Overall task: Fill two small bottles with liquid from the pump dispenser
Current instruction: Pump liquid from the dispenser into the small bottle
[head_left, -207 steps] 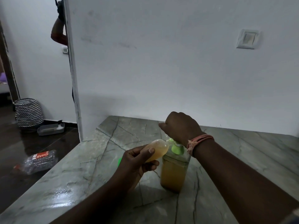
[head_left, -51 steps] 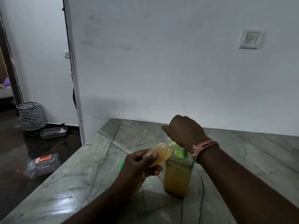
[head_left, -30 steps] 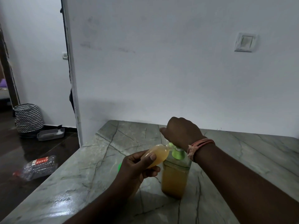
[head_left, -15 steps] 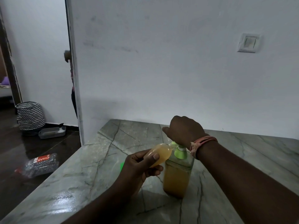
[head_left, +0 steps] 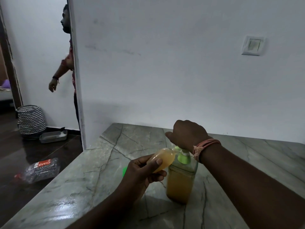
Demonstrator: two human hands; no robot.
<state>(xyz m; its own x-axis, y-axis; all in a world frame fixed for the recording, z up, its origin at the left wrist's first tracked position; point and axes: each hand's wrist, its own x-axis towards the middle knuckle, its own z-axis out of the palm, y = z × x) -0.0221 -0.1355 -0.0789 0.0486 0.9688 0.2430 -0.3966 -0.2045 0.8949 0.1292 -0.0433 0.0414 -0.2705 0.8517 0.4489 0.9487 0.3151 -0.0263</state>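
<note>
Head view: the left hand (head_left: 142, 169) has its grip round a small bottle (head_left: 162, 159), tilted against the pump dispenser (head_left: 180, 177) standing mid-tabletop (head_left: 92, 182). The right hand (head_left: 186, 134) presses the pump head, fingers curled. Bare marble lies open leftward to the tabletop's edge.

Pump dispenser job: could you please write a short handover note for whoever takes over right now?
Left hand: grips the small bottle, tilted, its mouth at the spout, looking nearly full of amber liquid.
Right hand: rests on the pump head; fingers hidden.
Pump dispenser: upright on the marble table, still well filled.
Done: first bottle almost filled.
Left: finish it, then fill the second bottle, which is not in view. A green thing peeks from behind the left hand.
</note>
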